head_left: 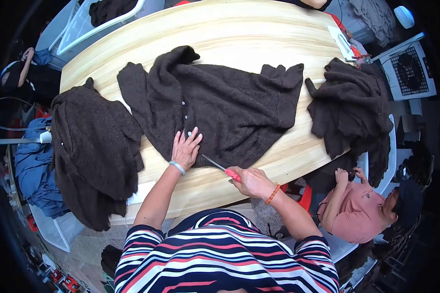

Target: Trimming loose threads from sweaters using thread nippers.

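Note:
A dark brown knitted cardigan (230, 105) lies spread on the table, with several small pale buttons (183, 103) in a row down its left part. Flat on its lower edge rests my left hand (186, 150), fingers slightly spread, just below one button. My right hand (254, 183) is closed around the red handle of a thin metal-bladed tool (232, 174). The tool's tip points up and left to the cardigan's lower edge, close to my left hand. Whether it touches the knit I cannot tell, nor its exact kind.
Brown knit garments are heaped at the table's left (95, 146) and right (349, 102) ends. The wooden table (259, 39) curves around the work. A person in a pink shirt (354, 212) sits at the right. Blue cloth (39, 171) hangs beyond the left edge.

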Available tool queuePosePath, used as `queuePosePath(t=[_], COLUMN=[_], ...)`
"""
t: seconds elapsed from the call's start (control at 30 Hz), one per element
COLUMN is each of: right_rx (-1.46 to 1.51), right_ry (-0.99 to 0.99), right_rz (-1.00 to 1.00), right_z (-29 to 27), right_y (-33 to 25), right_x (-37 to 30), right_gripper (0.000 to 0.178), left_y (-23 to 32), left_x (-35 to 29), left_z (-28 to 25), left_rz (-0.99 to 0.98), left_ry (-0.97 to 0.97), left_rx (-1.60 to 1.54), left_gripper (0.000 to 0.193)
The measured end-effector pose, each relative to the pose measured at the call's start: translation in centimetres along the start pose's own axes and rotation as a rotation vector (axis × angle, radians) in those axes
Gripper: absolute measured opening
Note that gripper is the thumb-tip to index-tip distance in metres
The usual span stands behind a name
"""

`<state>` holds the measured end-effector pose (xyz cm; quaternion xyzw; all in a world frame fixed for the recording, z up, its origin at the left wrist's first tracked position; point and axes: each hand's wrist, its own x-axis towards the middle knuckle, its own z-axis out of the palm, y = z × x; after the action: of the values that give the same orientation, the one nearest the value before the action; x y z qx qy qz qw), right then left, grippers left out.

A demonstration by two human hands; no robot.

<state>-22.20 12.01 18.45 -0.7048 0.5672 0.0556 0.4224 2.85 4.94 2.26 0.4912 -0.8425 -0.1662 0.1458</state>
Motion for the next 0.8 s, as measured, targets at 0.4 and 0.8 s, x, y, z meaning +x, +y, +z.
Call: queuePosePath(t=[0.4, 0.8], right_rx=[0.054, -0.047], right_ry=[0.207, 0.206], right_rz=[-0.055, 0.058], right_z=[0.1, -0.8], right_y=[0.5, -0.6], right_x=[0.6, 2.9], right_gripper=[0.043, 0.032], left_y=[-0.2, 0.0], left_x=[4.4, 3.5], left_z=[-2.7, 1.1], left_rz=[-0.351, -0.102], left_ry=[0.631, 0.146], left_rx=[-0.341, 0.008], left_gripper=[0.034, 0.045])
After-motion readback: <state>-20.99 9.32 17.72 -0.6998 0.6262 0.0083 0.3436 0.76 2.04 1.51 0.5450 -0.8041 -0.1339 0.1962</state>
